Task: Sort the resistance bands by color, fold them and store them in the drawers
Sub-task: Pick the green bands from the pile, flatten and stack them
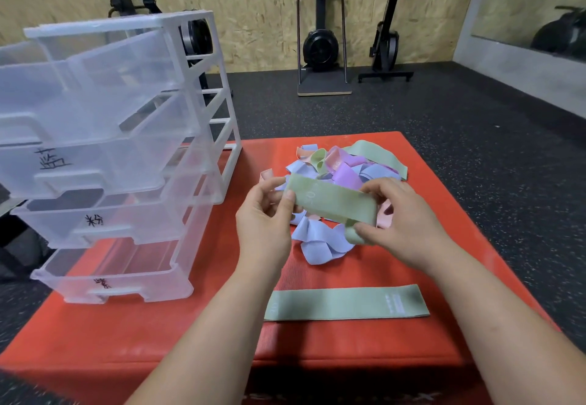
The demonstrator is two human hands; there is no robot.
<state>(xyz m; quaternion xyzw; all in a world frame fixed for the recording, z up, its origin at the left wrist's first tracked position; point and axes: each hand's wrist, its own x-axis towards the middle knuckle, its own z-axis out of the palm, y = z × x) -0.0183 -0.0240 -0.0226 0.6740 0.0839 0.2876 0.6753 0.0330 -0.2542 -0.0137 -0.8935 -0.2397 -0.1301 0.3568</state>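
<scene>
Both hands hold one green resistance band (333, 203) above the pile. My left hand (264, 217) pinches its left end and my right hand (399, 224) grips its right end, where the band doubles under. A second green band (345, 303) lies flat on the red mat (158, 335) in front of me. Behind my hands sits a tangled pile of bands (342, 166) in blue, purple, pink and green. A clear plastic drawer unit (104, 151) stands at the left, its drawers pulled out with handwritten labels on some fronts.
The red mat's front edge drops off just below my forearms. Dark rubber flooring (459, 113) surrounds the mat. Exercise machines (320, 40) stand against the wooden back wall. A mirror runs along the right wall.
</scene>
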